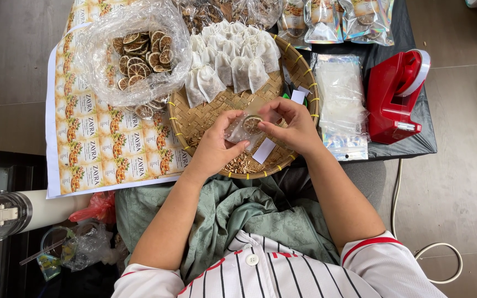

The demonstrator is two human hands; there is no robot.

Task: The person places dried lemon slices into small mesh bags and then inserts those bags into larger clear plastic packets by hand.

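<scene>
Clear plastic pouch at frame centre, over the woven tray: left hand pinches its edge, right hand pinches a dried citrus slice at its mouth. Filling step, apparently; next calls for seating the slice fully inside.

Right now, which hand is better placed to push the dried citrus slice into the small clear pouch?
Probably the right hand: its fingertips pinch the dried citrus slice at the mouth of the small clear plastic pouch. The left hand holds the pouch from below, steadying it over the round woven bamboo tray.
</scene>
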